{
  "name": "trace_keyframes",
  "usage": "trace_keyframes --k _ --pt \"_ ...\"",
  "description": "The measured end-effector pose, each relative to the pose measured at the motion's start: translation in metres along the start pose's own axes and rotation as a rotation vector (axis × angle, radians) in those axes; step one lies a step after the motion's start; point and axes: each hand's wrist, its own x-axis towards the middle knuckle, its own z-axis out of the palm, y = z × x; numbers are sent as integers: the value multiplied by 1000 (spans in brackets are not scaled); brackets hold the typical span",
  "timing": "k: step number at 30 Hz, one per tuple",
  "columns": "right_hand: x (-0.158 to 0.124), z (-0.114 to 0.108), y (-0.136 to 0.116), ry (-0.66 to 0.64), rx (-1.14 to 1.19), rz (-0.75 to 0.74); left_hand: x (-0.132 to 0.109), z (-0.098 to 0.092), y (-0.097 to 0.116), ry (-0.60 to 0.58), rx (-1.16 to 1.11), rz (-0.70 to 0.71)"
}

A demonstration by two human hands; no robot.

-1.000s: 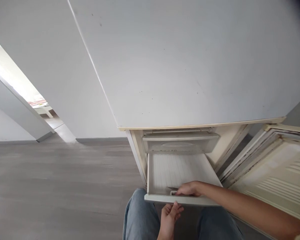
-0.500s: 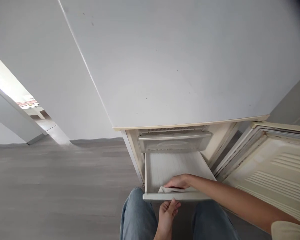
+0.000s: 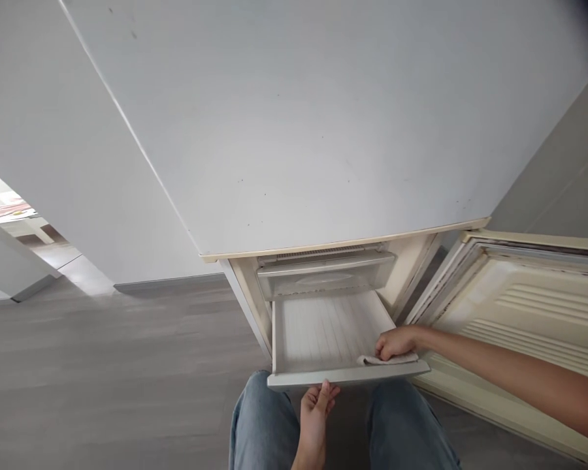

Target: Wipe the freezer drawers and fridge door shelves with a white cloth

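the drawer (image 3: pixel 318 326), white and ribbed lengthwise along its floor, stands out from the compartment (image 3: pixel 247 281) at between five and six o'clock in the view. the cloth (image 3: pixel 406 358), pale and bunched, lies inside the drawer at its four o'clock corner, along the inner side of the front panel (image 3: pixel 347 375). the right hand (image 3: pixel 396 343) is closed on the cloth, knuckles up, with the forearm reaching in from four o'clock. the left hand (image 3: pixel 318 401) is at the drawer's six o'clock, closed on the lower edge of the front panel, the thumb lying against it and the fingers curled below.

at the drawer's twelve o'clock, a clear-fronted upper bin (image 3: pixel 328 277) sits inside the compartment. the door (image 3: pixel 529 313) stands open at the drawer's three o'clock; dark marks run along its seal (image 3: pixel 445 287). a large pale grey panel (image 3: pixel 323 117) with scattered dark specks fills the view at twelve o'clock. the person's knees, in blue jeans (image 3: pixel 267 424), flank the left hand. grey plank flooring (image 3: pixel 117 365) extends at eight o'clock. a bright gap (image 3: pixel 34 241) shows at nine o'clock; the items beyond it appear to include pinkish fabric, though too small to confirm.
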Motion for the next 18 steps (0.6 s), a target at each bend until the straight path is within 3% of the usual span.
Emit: trace_keyframes --k 7,13,16,18 --pt "0 23 -42 34 -78 -228 7 -4 -9 -7 3 56" --pt "20 61 -121 -18 -94 -507 3 -3 -5 -20 -4 71" --pt "29 98 -160 77 -223 -602 4 -3 -4 -25 -22 78" --pt "34 124 -173 251 -340 -689 6 -4 -5 -3 -48 88"
